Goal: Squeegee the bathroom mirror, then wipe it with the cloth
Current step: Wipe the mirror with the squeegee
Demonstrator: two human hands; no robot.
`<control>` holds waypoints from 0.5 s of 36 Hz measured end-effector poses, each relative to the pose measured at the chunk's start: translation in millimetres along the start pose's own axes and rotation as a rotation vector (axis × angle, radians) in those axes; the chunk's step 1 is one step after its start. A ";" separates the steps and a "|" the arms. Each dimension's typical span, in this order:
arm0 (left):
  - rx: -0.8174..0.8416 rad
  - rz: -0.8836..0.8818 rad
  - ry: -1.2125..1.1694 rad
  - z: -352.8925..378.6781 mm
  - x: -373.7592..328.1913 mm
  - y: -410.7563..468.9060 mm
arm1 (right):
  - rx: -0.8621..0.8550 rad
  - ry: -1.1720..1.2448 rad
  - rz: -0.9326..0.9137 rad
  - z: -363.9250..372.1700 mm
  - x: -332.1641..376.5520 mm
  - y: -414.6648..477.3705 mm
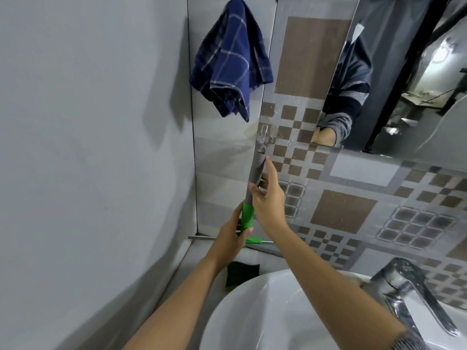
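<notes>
The squeegee [255, 178] stands upright against the tiled wall, grey handle above a green grip, its top end at a clear wall hook [263, 137]. My left hand [233, 232] grips the green lower part. My right hand [266, 198] holds the grey shaft just above it, fingers loosely wrapped. The squeegee's blade end, with a green piece [253, 240], rests low by the ledge. A blue checked cloth [233, 59] hangs on the wall above the hook. The mirror [409, 79] fills the upper right, reflecting a sleeve and hand.
A white basin [265, 311] sits below my arms, with a chrome tap [414, 289] at its right. A dark green sponge [242, 272] lies on the ledge beside the basin. A plain grey wall closes the left side.
</notes>
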State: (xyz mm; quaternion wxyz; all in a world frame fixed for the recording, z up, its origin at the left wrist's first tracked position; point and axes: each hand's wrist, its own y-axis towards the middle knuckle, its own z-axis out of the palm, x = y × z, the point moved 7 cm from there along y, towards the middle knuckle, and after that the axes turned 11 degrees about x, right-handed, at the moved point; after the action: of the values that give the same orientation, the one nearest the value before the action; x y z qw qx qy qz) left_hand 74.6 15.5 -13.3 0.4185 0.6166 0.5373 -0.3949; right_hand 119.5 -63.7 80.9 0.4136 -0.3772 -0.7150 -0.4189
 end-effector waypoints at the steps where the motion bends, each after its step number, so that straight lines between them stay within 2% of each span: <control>1: -0.007 0.007 0.005 -1.1 -2.3 -2.8 | -0.006 0.014 0.002 -0.4 1.8 -2.5; 9: -0.092 0.136 0.065 -9.2 -45.5 -28.8 | -0.135 0.144 -0.098 -36.9 41.7 -27.6; 14: -0.077 0.235 0.217 -9.6 -86.0 -36.1 | -0.205 0.178 -0.201 -81.8 74.9 -46.7; 18: -0.100 0.283 0.374 -10.7 -120.1 -45.7 | -0.200 0.227 -0.266 -123.6 101.4 -63.9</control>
State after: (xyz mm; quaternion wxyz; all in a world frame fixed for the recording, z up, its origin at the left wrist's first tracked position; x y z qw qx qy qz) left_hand 16.3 -11.0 98.6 0.3929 0.7267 0.5326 -0.1843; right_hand 59.1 -180.1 192.5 0.3931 -0.2692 -0.6621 -0.5785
